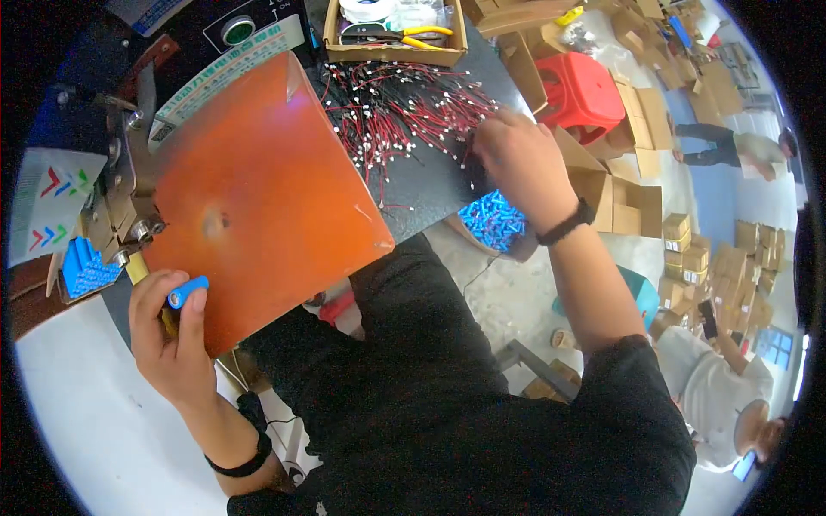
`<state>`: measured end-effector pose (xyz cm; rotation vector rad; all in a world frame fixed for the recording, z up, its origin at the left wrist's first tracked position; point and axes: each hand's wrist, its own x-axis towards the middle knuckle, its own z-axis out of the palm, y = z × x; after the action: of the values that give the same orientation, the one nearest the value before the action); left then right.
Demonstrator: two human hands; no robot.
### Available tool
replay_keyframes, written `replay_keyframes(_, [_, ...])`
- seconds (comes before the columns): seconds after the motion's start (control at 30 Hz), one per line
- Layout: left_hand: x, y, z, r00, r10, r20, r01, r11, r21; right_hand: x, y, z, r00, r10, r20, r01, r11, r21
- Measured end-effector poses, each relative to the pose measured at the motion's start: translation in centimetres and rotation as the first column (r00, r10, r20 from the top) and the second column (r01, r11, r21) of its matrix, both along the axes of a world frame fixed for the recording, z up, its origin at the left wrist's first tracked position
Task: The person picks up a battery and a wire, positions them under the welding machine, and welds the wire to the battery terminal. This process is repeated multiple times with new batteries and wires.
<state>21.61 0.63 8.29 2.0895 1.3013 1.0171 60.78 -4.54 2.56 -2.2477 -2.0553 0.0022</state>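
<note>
Between the thumb and fingers of my left hand [170,348] is a small blue cylindrical battery cell [188,292], one metal end showing. It is held over the near left edge of an orange board [267,215], beside the metal electrode tips [142,230] of a bench machine. My right hand [527,168] reaches to the right end of a spread of red and black wires [404,112] with white connectors. Its fingers are curled down, and whatever they grip is hidden. Below that hand, a container of blue cells [492,220] sits beside the table edge.
More blue cells [86,268] are stacked at the far left. At the back, a cardboard tray [396,57] holds yellow-handled pliers [422,36]. A dark machine with a green button [238,31] stands at back left. Right: red stool [589,95], cartons [637,206], two people.
</note>
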Motion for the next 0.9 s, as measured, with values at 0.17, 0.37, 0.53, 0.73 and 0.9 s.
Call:
replay_keyframes(0.17, [0.2,0.0,0.2,0.999,-0.039,0.016,0.038,0.998,0.059,1.0,0.0,3.2,0.977,0.009,-0.213,0.061,0.945,0.321])
replay_keyframes(0.37, [1.1,-0.3,1.3,0.985,0.004,-0.171,-0.014,0.998,-0.062,0.8,0.5,7.8,0.704,0.157,-0.693,0.257,0.853,0.454])
replay_keyframes(0.53, [0.8,-0.2,1.4,0.995,-0.094,-0.027,0.092,0.994,-0.06,-0.1,1.9,6.7,0.73,0.119,-0.673,0.153,0.931,0.33])
replay_keyframes(0.73, [0.4,-0.1,1.0,0.996,-0.084,0.006,0.085,0.99,-0.115,-3.3,0.9,7.0,0.44,0.292,-0.849,0.175,0.9,0.4])
replay_keyframes(0.9, [0.9,1.0,1.8,0.996,-0.072,-0.048,0.066,0.992,-0.107,-9.7,-0.7,6.7,0.165,0.433,-0.886,0.179,0.87,0.459])
